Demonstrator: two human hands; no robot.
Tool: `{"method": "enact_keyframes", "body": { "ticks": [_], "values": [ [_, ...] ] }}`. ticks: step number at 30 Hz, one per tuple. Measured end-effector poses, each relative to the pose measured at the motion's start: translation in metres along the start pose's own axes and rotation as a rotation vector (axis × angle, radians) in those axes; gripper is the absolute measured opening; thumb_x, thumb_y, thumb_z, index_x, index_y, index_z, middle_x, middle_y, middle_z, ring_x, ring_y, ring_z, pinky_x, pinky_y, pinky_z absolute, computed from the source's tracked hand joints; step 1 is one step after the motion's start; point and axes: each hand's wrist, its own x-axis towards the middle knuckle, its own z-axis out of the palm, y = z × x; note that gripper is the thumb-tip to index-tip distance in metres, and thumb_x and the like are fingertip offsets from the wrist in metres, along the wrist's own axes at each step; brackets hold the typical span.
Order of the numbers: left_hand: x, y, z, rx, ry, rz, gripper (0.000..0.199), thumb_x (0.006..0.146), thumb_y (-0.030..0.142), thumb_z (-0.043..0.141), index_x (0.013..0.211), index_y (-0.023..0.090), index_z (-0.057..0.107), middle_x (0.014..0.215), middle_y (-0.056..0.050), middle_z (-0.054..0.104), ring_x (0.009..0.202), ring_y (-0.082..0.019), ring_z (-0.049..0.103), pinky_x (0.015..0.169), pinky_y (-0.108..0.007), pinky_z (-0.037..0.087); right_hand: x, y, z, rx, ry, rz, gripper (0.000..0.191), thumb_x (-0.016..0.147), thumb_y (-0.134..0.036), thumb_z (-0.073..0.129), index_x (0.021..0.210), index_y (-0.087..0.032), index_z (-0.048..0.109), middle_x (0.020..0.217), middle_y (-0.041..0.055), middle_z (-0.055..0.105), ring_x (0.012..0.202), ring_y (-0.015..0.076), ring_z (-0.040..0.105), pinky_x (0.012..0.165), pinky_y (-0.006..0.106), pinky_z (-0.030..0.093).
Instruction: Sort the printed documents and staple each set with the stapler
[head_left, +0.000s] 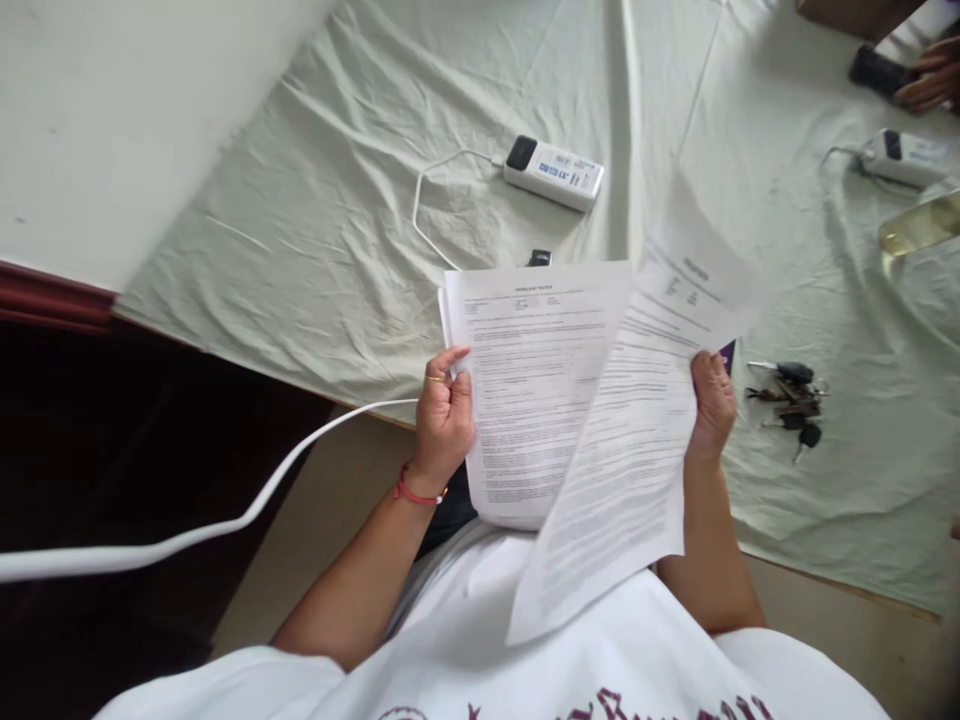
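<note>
A stack of printed pages point(525, 400) is gripped at its left edge by my left hand point(444, 415), thumb and fingers closed on it. My right hand point(712, 405) pinches the right edge of a loose printed sheet point(637, 420), which hangs tilted and overlaps the stack's right side. Both papers are above the near edge of the cloth-covered table point(337, 200), in front of my white shirt. The print is too small to read.
A white power bank point(555, 173) with a white cable lies beyond the papers. Keys point(795, 400) are to the right. Farther right are another white device point(905, 157), a bottle point(921, 225) and another person's hand point(934, 78) by a black object. A white cable point(255, 505) crosses the left.
</note>
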Motion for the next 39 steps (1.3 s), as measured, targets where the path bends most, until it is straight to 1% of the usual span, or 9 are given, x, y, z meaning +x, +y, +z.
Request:
{"method": "enact_keyframes", "body": {
  "ticks": [3, 5, 12, 17, 20, 25, 27, 32, 39],
  "values": [
    [0.000, 0.004, -0.002, 0.114, 0.012, 0.006, 0.029, 0.105, 0.044, 0.055, 0.121, 0.023, 0.067, 0.120, -0.008, 0.072, 0.113, -0.022, 0.069, 0.103, -0.037, 0.053, -0.005, -0.010, 0.014, 0.084, 0.054, 0.113, 0.025, 0.085, -0.047, 0.079, 0.093, -0.023, 0.074, 0.097, 0.0037, 0.075, 0.088, 0.0196, 0.071, 0.082, 0.037, 0.062],
    [-0.001, 0.007, -0.003, 0.147, 0.005, -0.013, 0.028, 0.105, 0.044, 0.055, 0.119, 0.024, 0.068, 0.117, -0.006, 0.074, 0.108, -0.021, 0.070, 0.099, -0.036, 0.054, -0.009, -0.014, 0.020, 0.076, 0.007, 0.115, 0.028, 0.086, -0.048, 0.078, 0.085, -0.022, 0.069, 0.089, 0.0017, 0.071, 0.081, 0.0165, 0.068, 0.076, 0.032, 0.059],
    [-0.001, 0.003, 0.001, -0.059, -0.035, -0.027, 0.044, 0.102, 0.051, 0.059, 0.136, 0.025, 0.053, 0.128, -0.012, 0.071, 0.123, -0.025, 0.068, 0.111, -0.044, 0.051, -0.015, -0.012, 0.022, -0.162, -0.134, 0.034, 0.037, 0.091, -0.056, 0.072, 0.080, -0.023, 0.061, 0.069, -0.0030, 0.053, 0.061, 0.0112, 0.044, 0.055, 0.024, 0.038],
    [-0.004, 0.000, -0.001, -0.132, -0.086, -0.134, 0.076, 0.098, 0.054, 0.066, 0.160, 0.032, 0.031, 0.106, -0.008, 0.075, 0.088, -0.022, 0.076, 0.086, -0.039, 0.062, -0.016, -0.015, 0.024, -0.221, -0.138, -0.020, 0.037, 0.092, -0.056, 0.070, 0.080, -0.021, 0.062, 0.067, -0.0035, 0.049, 0.060, 0.0103, 0.039, 0.054, 0.025, 0.034],
    [-0.006, -0.001, -0.004, -0.141, -0.102, -0.166, 0.086, 0.097, 0.053, 0.069, 0.166, 0.032, 0.021, 0.096, -0.005, 0.075, 0.079, -0.021, 0.075, 0.079, -0.037, 0.063, -0.015, -0.019, 0.026, -0.277, -0.093, -0.131, 0.038, 0.092, -0.052, 0.071, 0.074, -0.021, 0.060, 0.075, -0.0008, 0.052, 0.069, 0.0120, 0.046, 0.059, 0.025, 0.040],
    [-0.005, -0.003, -0.004, -0.179, -0.088, -0.162, 0.072, 0.096, 0.053, 0.069, 0.157, 0.026, 0.043, 0.108, -0.009, 0.078, 0.099, -0.025, 0.077, 0.092, -0.040, 0.063, -0.014, -0.018, 0.026, -0.393, -0.081, -0.258, 0.029, 0.096, -0.049, 0.067, 0.083, -0.023, 0.067, 0.109, 0.0067, 0.060, 0.097, 0.0181, 0.059, 0.068, 0.029, 0.049],
    [-0.004, -0.002, -0.004, -0.218, -0.107, -0.164, 0.062, 0.095, 0.053, 0.070, 0.147, 0.023, 0.054, 0.115, -0.012, 0.078, 0.110, -0.027, 0.075, 0.097, -0.041, 0.061, -0.015, -0.016, 0.024, -0.452, -0.098, -0.295, 0.024, 0.097, -0.046, 0.065, 0.092, -0.023, 0.069, 0.117, 0.0081, 0.061, 0.098, 0.0185, 0.059, 0.068, 0.029, 0.048],
    [-0.002, 0.002, -0.004, -0.288, -0.123, -0.202, 0.051, 0.093, 0.052, 0.073, 0.133, 0.022, 0.064, 0.112, -0.011, 0.079, 0.108, -0.028, 0.076, 0.092, -0.040, 0.063, -0.019, -0.013, 0.023, -0.660, -0.073, -0.302, 0.033, 0.100, -0.046, 0.058, 0.120, -0.021, 0.066, 0.079, -0.0008, 0.059, 0.059, 0.0135, 0.045, 0.062, 0.032, 0.041],
    [-0.001, 0.007, -0.003, -0.320, -0.109, -0.213, 0.046, 0.091, 0.051, 0.075, 0.125, 0.022, 0.067, 0.109, -0.010, 0.080, 0.109, -0.028, 0.076, 0.090, -0.039, 0.064, -0.020, -0.014, 0.025, -0.698, -0.083, -0.238, 0.036, 0.101, -0.047, 0.053, 0.119, -0.020, 0.068, 0.070, -0.0026, 0.055, 0.058, 0.0156, 0.046, 0.063, 0.032, 0.040]
  ]
}}
